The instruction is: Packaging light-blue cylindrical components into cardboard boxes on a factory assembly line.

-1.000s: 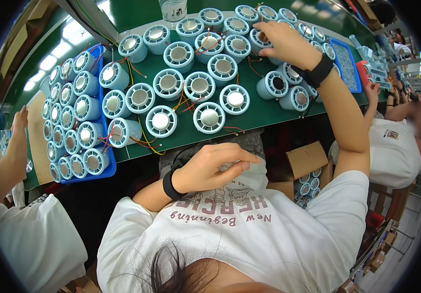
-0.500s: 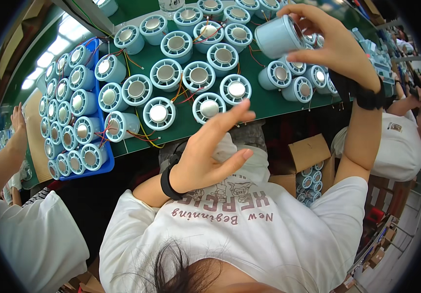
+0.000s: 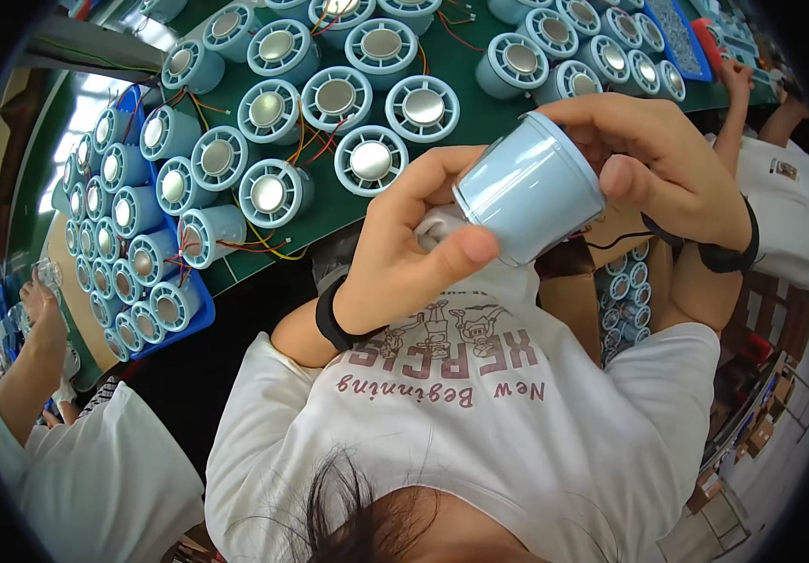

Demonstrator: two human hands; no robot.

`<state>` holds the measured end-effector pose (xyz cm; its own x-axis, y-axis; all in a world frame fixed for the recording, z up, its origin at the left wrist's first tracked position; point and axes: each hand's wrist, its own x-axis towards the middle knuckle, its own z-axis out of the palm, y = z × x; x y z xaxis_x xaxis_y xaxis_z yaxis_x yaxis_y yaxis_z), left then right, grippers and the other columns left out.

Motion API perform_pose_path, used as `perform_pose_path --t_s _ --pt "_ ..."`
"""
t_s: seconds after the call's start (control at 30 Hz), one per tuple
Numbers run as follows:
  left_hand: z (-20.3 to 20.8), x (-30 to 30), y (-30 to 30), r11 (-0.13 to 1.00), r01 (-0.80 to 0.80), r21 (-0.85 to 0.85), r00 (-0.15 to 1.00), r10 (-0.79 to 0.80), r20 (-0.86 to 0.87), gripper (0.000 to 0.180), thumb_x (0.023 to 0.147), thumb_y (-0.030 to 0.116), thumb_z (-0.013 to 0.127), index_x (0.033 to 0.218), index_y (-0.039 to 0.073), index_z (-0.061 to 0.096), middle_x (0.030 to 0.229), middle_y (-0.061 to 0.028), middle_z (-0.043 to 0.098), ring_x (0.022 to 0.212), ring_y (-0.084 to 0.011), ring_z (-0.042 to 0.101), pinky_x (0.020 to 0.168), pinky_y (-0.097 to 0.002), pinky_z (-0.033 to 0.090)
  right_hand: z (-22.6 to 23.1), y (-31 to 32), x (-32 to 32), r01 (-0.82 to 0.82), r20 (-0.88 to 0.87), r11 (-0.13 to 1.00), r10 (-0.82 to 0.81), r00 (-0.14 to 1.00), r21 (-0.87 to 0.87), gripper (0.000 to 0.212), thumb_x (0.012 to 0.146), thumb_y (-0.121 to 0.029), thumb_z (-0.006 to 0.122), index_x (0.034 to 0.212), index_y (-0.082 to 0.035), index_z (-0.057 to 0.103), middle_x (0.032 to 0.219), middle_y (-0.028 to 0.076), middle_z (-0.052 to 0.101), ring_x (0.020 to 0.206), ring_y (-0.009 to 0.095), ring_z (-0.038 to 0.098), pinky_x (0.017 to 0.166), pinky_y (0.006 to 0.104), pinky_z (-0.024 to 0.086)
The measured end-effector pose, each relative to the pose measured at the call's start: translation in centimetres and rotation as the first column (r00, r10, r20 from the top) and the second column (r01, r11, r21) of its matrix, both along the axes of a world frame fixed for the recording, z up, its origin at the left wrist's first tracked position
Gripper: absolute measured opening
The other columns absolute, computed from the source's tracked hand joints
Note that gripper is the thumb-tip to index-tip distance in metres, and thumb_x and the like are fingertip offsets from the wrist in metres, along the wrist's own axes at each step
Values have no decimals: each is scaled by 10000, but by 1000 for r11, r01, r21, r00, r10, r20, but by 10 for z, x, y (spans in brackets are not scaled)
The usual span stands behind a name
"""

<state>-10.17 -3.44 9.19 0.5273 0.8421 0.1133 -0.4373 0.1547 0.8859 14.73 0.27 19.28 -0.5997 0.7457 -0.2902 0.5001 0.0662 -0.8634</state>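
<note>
A light-blue, cup-shaped plastic housing (image 3: 528,192) is tilted on its side in front of my chest, between both hands. My left hand (image 3: 414,239) grips its left end, thumb on the near side and fingers behind. At the other end, my right hand (image 3: 667,174) has its thumb against the rim and fingers curled over the far side. The ends of the housing are mostly hidden. Beyond my hands, many similar housings with spoked rings and round metal discs, such as one housing (image 3: 372,161), stand on the green table (image 3: 470,117).
On the left, a blue tray (image 3: 200,314) holds stacked housings. Red and yellow wires (image 3: 268,246) trail across the tabletop. An open cardboard box (image 3: 569,293) with more housings sits below the table's edge. Another person's hand (image 3: 38,302) is at far left; a co-worker's hand (image 3: 735,80) is at upper right.
My right hand has brought the housing from above the table down toward my chest. My left hand, open and empty before, has closed on its left end. The view has shifted.
</note>
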Motion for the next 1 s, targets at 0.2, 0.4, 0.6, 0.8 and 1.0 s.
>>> perform_pose_path --t_s 0.2,0.4,0.6,0.8,1.0 --pt "-3 6 -2 984 131 -117 991 -127 41 619 897 372 705 1308 -32 479 1167 -85 612 1069 -145 581 901 -307 477 -12 -14 7 28 35 995 -31 999 94 849 904 -677 475 1304 72 507 1017 124 649 897 171 660 761 269 516" --pt "-2 19 1 906 -61 419 964 162 -209 635 746 224 840 1263 -12 556 1183 -140 612 1055 -215 613 889 -336 500 -15 -25 20 60 -26 998 -60 998 11 815 896 -643 520 1346 36 490 1087 117 623 946 176 647 783 278 520" --pt "-20 48 3 574 -63 816 899 389 -204 676 614 67 882 1231 7 611 1215 -192 600 1056 -300 618 885 -367 517 -44 -54 32 225 -128 963 -207 970 147 715 786 -295 813 1359 -13 492 1176 97 575 1015 166 610 874 298 516" --pt "-32 77 8 574 -51 817 945 293 -146 718 687 5 831 1333 18 517 1272 -222 575 1071 -309 617 890 -371 506 -44 -142 98 607 55 732 -651 757 310 701 701 -75 833 1324 -36 514 1205 91 571 1092 177 576 928 316 496" --pt "-39 89 0 783 17 622 898 261 -353 603 753 -22 760 1309 -2 530 1227 -211 605 1063 -293 623 914 -363 480 -131 -268 187 748 574 504 -793 204 431 629 692 -64 807 1264 -121 551 1121 129 589 1020 284 601 856 376 486"
